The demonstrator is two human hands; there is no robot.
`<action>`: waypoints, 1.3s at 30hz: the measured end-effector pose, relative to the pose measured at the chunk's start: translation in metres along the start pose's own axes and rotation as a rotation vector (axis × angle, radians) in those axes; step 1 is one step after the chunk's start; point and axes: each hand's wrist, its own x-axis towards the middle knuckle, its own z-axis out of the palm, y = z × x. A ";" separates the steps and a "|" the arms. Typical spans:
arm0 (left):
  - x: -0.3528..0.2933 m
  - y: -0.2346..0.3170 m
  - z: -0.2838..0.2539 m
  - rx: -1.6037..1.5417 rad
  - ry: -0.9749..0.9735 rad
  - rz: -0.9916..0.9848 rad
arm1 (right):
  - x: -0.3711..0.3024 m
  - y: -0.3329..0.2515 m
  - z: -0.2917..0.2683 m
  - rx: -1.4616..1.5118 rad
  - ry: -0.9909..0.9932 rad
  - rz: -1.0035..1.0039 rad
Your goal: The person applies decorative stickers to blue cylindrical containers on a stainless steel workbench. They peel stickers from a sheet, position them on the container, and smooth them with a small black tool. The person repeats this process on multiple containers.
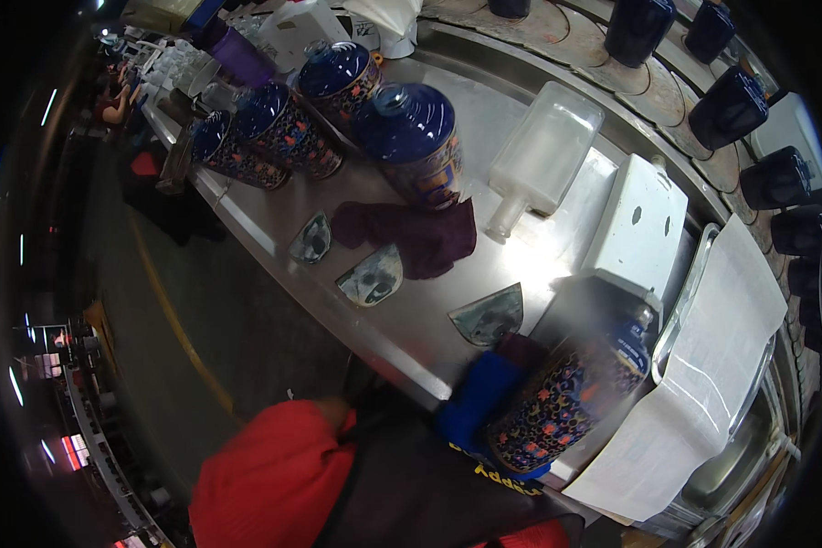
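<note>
Dark blue, flower-patterned bottle (566, 393) tilts at your near right, blue fabric (477, 391) against it, by the steel desk (416, 327). Your left hand (336, 414) shows only partly past its red sleeve (274, 466), apparently in shadow; grip cannot be told. Your right hand is hidden, grip likewise unknown. Maroon cloth (438, 239) lies farther off, near a clear glass bottle (548, 151).
</note>
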 end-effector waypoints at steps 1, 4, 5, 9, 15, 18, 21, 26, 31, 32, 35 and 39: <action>0.009 -0.001 0.000 0.000 -0.008 0.019 | -0.003 0.008 0.002 0.008 0.016 -0.012; 0.032 -0.008 -0.001 -0.001 -0.036 0.087 | -0.011 0.038 0.004 0.024 0.059 -0.061; 0.038 -0.010 -0.001 -0.007 -0.046 0.105 | -0.013 0.053 0.004 0.031 0.074 -0.075; 0.051 -0.005 0.007 -0.046 -0.100 0.182 | -0.013 0.116 -0.002 0.091 0.125 -0.139; 0.061 0.029 0.017 -0.042 -0.067 0.388 | -0.031 0.151 -0.036 0.514 0.124 -0.419; 0.029 0.064 -0.004 0.563 0.331 0.838 | -0.116 0.084 -0.076 -0.023 0.151 -0.422; -0.049 0.099 -0.026 0.298 0.273 1.301 | -0.223 -0.013 -0.093 -0.220 0.229 -0.811; -0.178 0.161 -0.021 0.114 -0.052 1.694 | -0.301 -0.166 -0.013 -0.288 0.174 -1.181; -0.205 0.205 -0.001 0.104 0.014 1.921 | -0.283 -0.299 0.060 -0.500 0.033 -1.450; -0.201 0.211 0.000 0.109 0.065 1.937 | -0.272 -0.321 0.075 -0.589 0.092 -1.477; -0.185 0.224 -0.008 0.238 0.275 1.899 | -0.239 -0.359 0.112 -0.776 0.168 -1.429; -0.164 0.247 -0.018 0.480 0.565 1.779 | -0.206 -0.381 0.139 -0.859 0.239 -1.376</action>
